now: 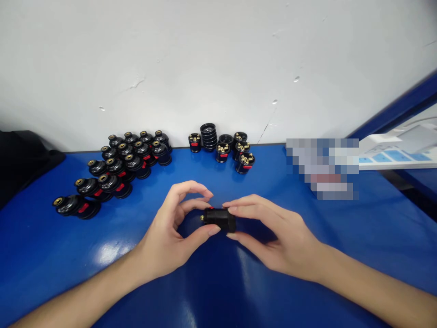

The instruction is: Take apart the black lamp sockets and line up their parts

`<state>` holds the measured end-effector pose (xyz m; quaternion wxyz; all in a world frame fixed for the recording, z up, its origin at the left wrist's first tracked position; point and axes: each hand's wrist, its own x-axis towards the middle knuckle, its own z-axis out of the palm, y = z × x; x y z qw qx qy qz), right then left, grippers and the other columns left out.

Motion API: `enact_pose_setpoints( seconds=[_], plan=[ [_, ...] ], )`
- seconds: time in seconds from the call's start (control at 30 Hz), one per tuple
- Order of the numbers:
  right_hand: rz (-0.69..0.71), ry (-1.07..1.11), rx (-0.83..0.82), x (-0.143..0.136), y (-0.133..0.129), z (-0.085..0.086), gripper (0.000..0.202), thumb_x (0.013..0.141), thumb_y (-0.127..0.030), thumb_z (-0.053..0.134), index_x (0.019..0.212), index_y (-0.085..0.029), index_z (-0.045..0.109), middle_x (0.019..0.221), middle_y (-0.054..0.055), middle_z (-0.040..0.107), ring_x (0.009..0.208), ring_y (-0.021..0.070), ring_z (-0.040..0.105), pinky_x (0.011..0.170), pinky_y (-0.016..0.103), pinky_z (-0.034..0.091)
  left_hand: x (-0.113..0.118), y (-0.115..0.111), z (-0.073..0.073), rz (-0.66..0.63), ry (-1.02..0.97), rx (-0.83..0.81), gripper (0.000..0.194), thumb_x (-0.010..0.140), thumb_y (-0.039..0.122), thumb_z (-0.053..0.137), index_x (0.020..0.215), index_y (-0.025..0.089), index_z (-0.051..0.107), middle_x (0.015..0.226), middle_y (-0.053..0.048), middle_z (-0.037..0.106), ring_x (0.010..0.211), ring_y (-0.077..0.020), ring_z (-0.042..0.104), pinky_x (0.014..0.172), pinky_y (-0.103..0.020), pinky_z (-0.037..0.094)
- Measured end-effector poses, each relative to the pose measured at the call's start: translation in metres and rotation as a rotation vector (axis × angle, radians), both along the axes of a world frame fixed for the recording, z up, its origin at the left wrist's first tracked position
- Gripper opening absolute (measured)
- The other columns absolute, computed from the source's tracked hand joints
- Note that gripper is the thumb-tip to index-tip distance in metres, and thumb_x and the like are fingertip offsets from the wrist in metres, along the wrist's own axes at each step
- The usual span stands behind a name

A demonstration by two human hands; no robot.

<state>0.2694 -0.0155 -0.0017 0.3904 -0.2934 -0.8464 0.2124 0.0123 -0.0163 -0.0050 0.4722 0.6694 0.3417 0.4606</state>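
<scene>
A black lamp socket point(217, 219) lies sideways between my two hands, just above the blue table. Its brass contacts point left and a bit of red shows on its upper side. My right hand point(283, 237) grips the wider right-hand end between thumb and fingertips. Around the left part curls my left hand point(174, 223), its thumb against the near side and its fingertips at the far side by the red part. Beyond my hands are several socket cores point(245, 163) with brass terminals and red parts, beside a ribbed black threaded sleeve point(208, 136).
Several capped black lamp sockets point(112, 185) stand in rows at the left of the blue table point(143, 300). A pixelated object point(322, 168) sits at the right. Dark cloth point(23, 159) lies at the far left; a white wall point(205, 64) rises behind.
</scene>
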Motion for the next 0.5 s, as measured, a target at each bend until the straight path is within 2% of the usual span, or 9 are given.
enact_pose_setpoints(
  seconds=[0.3, 0.4, 0.5],
  plan=[
    [-0.02, 0.069, -0.097, -0.0039, -0.0009, 0.0008, 0.037, 0.098, -0.017, 0.076, 0.133, -0.024, 0.065, 0.119, 0.01, 0.079, 0.108, 0.0243, 0.08, 0.092, 0.038, 0.072, 0.0014, -0.0009, 0.0003, 0.007, 0.03, 0.056, 0.055, 0.095, 0.014, 0.08, 0.137, 0.036, 0.052, 0.134, -0.004, 0.061, 0.107, -0.0175, 0.077, 0.103, -0.038, 0.066],
    [-0.028, 0.08, -0.147, -0.0051, -0.0006, 0.0026, 0.039, 0.098, -0.017, 0.076, 0.135, -0.024, 0.065, 0.12, 0.009, 0.078, 0.107, 0.0228, 0.081, 0.094, 0.037, 0.072, 0.001, -0.0001, -0.0001, 0.033, 0.063, 0.095, 0.057, 0.095, 0.015, 0.082, 0.139, 0.035, 0.051, 0.136, -0.005, 0.059, 0.109, -0.0182, 0.076, 0.105, -0.038, 0.066],
    [-0.056, 0.048, -0.13, -0.0053, 0.0009, 0.0025, 0.043, 0.098, -0.016, 0.074, 0.139, -0.025, 0.063, 0.124, 0.009, 0.078, 0.109, 0.0225, 0.08, 0.098, 0.038, 0.071, 0.0008, 0.0015, -0.0008, 0.062, 0.082, 0.134, 0.064, 0.091, 0.016, 0.086, 0.141, 0.035, 0.051, 0.139, -0.004, 0.056, 0.11, -0.0178, 0.077, 0.107, -0.037, 0.065]
  ],
)
